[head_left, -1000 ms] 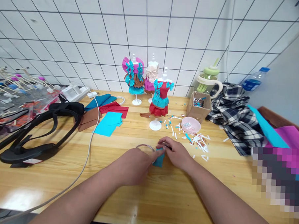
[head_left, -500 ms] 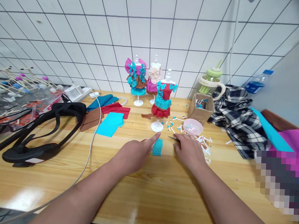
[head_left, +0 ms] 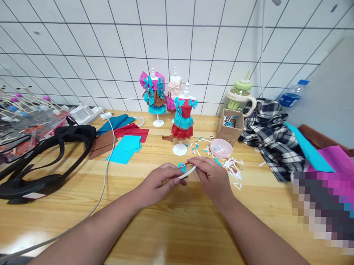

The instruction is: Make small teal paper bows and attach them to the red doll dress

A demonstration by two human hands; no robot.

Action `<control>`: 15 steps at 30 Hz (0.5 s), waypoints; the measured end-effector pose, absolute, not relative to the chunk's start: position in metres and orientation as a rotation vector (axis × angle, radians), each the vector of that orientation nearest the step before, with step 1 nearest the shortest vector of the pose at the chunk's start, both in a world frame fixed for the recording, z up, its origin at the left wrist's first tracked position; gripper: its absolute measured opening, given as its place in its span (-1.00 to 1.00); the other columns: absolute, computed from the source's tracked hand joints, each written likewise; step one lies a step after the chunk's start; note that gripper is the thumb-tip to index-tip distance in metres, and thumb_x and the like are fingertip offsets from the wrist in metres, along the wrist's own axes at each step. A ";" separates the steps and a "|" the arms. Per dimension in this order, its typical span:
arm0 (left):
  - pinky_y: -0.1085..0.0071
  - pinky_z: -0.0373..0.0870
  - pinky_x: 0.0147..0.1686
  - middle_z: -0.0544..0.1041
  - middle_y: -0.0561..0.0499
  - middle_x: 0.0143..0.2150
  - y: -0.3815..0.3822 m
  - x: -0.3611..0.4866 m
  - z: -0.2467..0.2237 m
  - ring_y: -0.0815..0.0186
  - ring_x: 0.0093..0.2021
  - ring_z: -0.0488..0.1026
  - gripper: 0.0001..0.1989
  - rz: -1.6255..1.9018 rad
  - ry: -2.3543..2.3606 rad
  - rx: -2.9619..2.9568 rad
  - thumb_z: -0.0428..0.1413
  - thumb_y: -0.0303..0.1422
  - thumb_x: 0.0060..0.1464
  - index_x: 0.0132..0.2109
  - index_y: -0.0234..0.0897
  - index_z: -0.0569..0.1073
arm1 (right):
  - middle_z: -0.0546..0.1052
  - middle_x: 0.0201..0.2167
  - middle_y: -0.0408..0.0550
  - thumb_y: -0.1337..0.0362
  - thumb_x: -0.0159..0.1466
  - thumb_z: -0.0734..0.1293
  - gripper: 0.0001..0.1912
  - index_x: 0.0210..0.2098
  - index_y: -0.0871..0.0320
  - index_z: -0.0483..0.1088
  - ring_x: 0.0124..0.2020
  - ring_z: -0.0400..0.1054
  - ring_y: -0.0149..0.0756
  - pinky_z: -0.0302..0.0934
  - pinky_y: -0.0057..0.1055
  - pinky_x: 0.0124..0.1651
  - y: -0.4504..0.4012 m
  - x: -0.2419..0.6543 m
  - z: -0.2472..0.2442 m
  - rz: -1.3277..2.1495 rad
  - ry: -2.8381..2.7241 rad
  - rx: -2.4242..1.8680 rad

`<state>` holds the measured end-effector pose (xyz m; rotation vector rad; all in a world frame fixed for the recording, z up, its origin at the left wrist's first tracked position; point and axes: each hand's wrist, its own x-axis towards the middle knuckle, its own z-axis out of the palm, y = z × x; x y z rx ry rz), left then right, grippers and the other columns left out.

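Both my hands meet above the table in front of the dressed mini mannequin. Between them is a narrow white tape roll, seen edge-on as a curved band with red on its far side. My left hand pinches its left end between thumb and fingers. My right hand grips the right end with its fingertips. Just behind the roll, a small turquoise paper piece is partly covered. The nearest mini mannequin wears a red and turquoise ruffled dress with bows, upright on a white round base.
Behind stand two more dressed mannequins. Right of centre are a pink bowl, white paper scraps, a cardboard box and a green-lidded cup. Leftward lie turquoise sheets, a cable and a black headset.
My hands have come together, and the tape roll is now held between them. My right hand has left the thin pointed tool by the bowl. The whole view has shifted slightly.
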<state>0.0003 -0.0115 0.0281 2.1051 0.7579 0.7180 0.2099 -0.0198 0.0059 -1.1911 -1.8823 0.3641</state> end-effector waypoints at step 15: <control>0.26 0.24 0.03 0.56 0.07 -0.37 -0.009 -0.006 0.020 0.36 -0.33 0.47 -0.77 0.773 0.992 2.626 -0.01 -0.39 0.22 -0.02 -0.16 0.44 | 0.48 -0.30 -0.08 0.17 0.18 0.35 -0.73 -0.15 0.09 0.31 -0.35 0.32 -0.32 0.25 -0.46 -0.46 -0.036 0.193 0.016 0.531 -1.607 -1.285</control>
